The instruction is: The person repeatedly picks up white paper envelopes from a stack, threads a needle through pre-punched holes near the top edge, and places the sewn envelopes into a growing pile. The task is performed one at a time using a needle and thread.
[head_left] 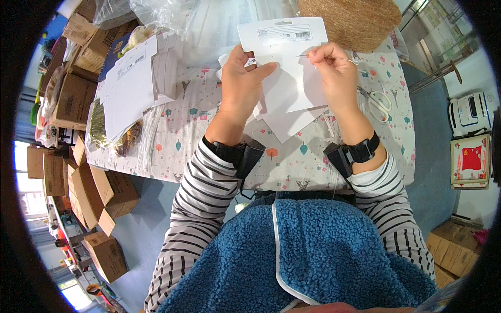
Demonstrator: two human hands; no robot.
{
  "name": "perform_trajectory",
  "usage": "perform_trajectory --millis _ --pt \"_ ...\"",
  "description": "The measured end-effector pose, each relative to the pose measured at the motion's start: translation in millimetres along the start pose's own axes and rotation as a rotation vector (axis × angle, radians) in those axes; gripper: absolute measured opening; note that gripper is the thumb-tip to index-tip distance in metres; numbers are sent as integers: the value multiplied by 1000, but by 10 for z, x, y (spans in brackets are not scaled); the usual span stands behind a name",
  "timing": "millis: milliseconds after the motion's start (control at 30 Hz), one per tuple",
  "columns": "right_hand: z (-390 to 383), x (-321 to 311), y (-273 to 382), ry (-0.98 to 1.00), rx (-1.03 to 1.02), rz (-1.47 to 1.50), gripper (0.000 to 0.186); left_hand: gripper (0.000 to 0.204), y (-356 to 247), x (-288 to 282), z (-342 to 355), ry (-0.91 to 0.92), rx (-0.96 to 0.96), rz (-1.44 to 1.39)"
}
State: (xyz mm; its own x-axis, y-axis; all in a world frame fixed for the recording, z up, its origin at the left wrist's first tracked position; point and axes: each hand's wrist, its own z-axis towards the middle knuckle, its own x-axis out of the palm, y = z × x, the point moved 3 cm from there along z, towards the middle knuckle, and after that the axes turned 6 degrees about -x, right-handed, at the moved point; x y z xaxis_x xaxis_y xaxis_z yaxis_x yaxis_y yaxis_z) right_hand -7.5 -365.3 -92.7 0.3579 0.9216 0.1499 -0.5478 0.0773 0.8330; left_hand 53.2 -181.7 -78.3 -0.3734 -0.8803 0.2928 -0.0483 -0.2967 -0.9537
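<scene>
**Needle being passed through a white hang card held over the table**

At the far left, brown cardboard boxes (73,101) are stacked beside and below the table; what they hold cannot be made out. A stack of white cards (130,86) is laid on the table's left part, over clear bags (112,133) in which something yellowish and green is packed. More clear plastic bags (156,13) are piled at the far edge.

The white hang card (289,62) is held up above the patterned tablecloth (292,161). It is gripped at its left edge by the left hand (242,81), closed with the thumb laid across the card's face. A thin needle (305,55) is pinched between thumb and fingertips of the right hand (334,70), its point set against the card just below the printed header; whether thread trails from it cannot be told.

The step is judged to be threading or stitching through the card; next, a steady card and a straight pull of the needle would be called for.

To the right, white-handled scissors (378,101) are lying on the cloth, and a woven straw-coloured object (349,21) is set behind the card.
</scene>
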Motion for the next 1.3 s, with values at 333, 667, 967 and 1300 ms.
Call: perform_trajectory --millis 333,667,967,1300 --pt "-4 14 3 1 -23 3 8 44 14 -25 32 55 -1 13" --pt "-1 13 13 14 -6 22 9 35 -17 -21 10 -68 -30 -145" --pt "-11 29 34 35 -19 38 10 23 29 -48 54 64 -80 -194" --pt "-3 23 84 49 -30 -7 13 27 105 -64 49 92 -156 -164"
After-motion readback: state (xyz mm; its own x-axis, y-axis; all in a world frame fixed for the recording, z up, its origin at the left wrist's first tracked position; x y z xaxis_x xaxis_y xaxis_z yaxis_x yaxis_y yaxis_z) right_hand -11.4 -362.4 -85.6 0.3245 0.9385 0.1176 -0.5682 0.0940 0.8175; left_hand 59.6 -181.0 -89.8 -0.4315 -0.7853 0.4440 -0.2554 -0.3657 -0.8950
